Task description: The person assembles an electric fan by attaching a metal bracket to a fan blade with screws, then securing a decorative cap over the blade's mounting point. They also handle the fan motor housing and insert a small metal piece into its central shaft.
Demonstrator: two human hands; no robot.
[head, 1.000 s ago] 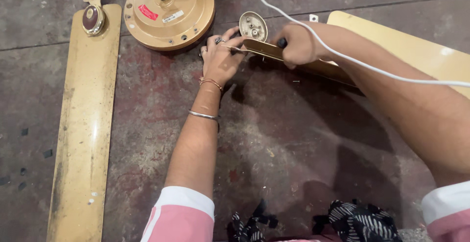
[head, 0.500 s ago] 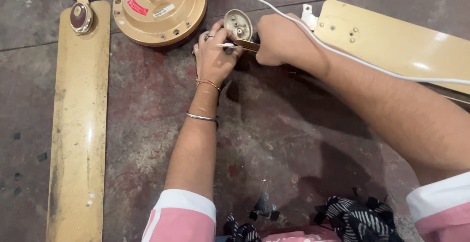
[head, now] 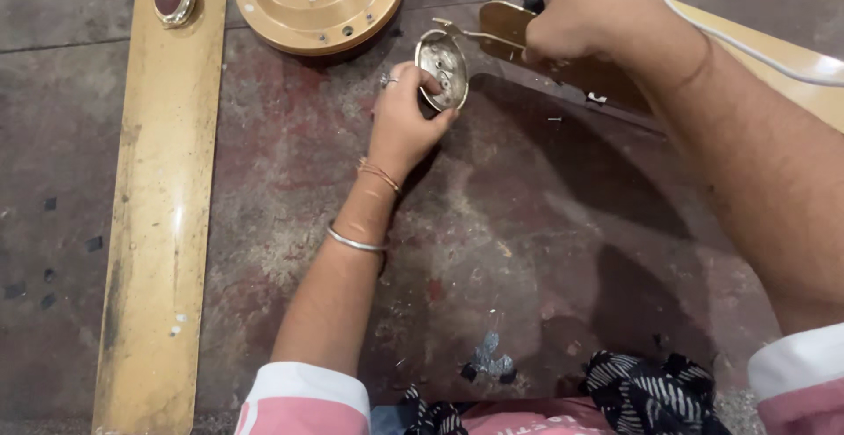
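Observation:
My left hand [head: 403, 118] grips a round silver metal cap [head: 442, 67] that sits at the root end of a tan fan blade bracket [head: 501, 35]. The fingers curl under the cap's lower edge. My right hand [head: 582, 8] is closed over the bracket and a dark tool handle just right of the cap. The tool's tip is hidden under the fingers. The tan blade [head: 791, 74] runs from under my right forearm to the right edge.
A round tan fan motor housing [head: 316, 0] lies on the stained concrete floor at the top. A second long tan blade [head: 163, 197] with a round end fitting lies along the left. A white cable [head: 747, 48] crosses my right arm. A small screw [head: 554, 120] lies near the bracket.
The view has shifted closer. My left hand has moved from beside the cap to gripping it from below. My right hand stays on the bracket.

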